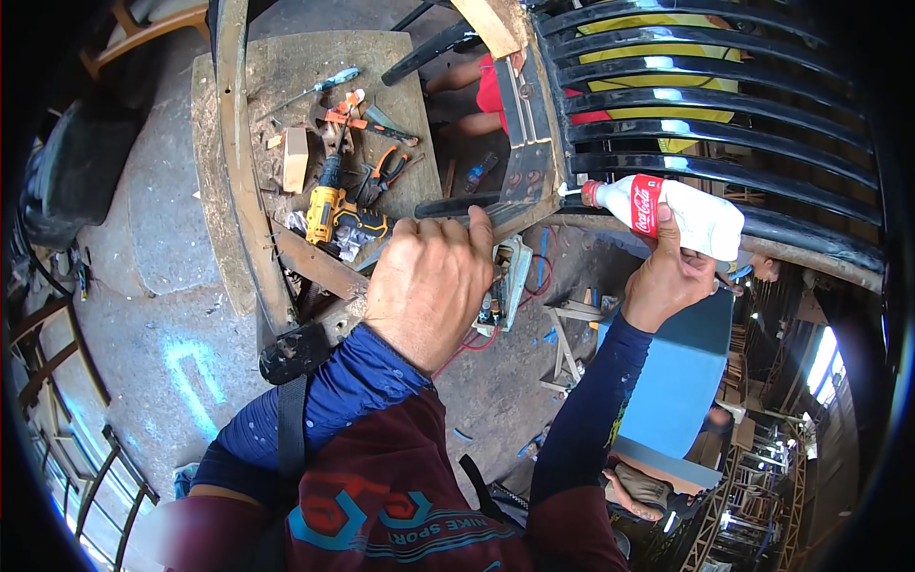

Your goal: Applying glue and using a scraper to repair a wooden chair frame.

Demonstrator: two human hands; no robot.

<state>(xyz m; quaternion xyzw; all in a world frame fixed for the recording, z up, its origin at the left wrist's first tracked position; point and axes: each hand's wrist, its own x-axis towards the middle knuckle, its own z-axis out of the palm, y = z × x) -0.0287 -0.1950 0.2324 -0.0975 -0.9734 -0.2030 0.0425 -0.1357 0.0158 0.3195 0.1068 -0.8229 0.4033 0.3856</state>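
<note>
Head view: right hand [670, 274] clamped on one white-filled bottle [701, 221], left hand [431, 281] curled at one slatted frame [658, 66], grip indiscernible.

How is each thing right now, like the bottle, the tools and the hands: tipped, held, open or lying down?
White bottle: tipped sideways, held
Right hand: closed around the bottle
Left hand: fingers bent, grip unclear
Yellow drill: lying down, unheld
Pliers: lying down, handles apart
Screwdriver: lying down, unheld
</note>
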